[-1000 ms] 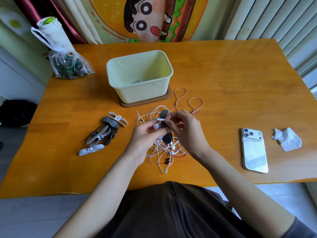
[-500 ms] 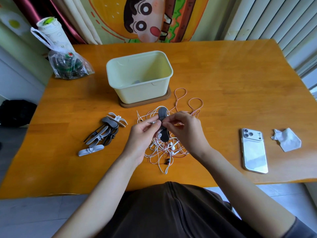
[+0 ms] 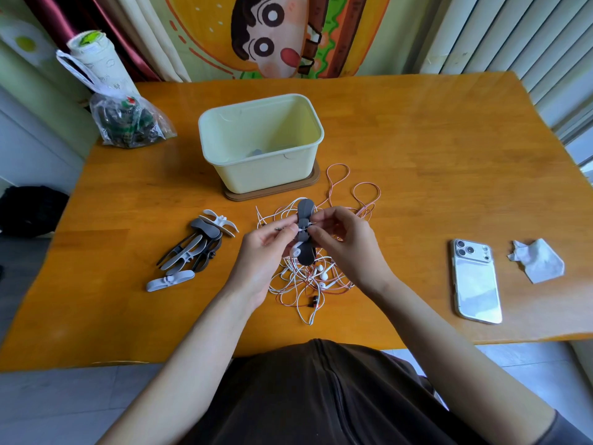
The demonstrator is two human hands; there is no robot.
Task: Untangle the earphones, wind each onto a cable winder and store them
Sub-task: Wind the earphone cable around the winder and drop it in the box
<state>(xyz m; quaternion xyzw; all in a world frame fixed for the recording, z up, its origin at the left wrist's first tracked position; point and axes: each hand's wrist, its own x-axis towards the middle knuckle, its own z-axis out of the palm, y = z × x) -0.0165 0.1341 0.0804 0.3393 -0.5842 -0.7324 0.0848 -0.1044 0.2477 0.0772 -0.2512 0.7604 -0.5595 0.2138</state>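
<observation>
Spare winders pile, approx 6, left of fingers. L hand pinches plug + white cable; R hand grips 1 dark winder upright above earphone tangle. 1 bin beyond, 1 phone right. Vs 1 s ago: winder raised, earbud lower.

A dark grey winder, white and pink earphone cables, pale yellow bin, orange table.

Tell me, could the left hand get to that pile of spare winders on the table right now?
Probably yes, once freed. The spare winders lie in the open, nothing between them and the left hand, but that hand is pinching the earphone cable at the dark winder.
</observation>
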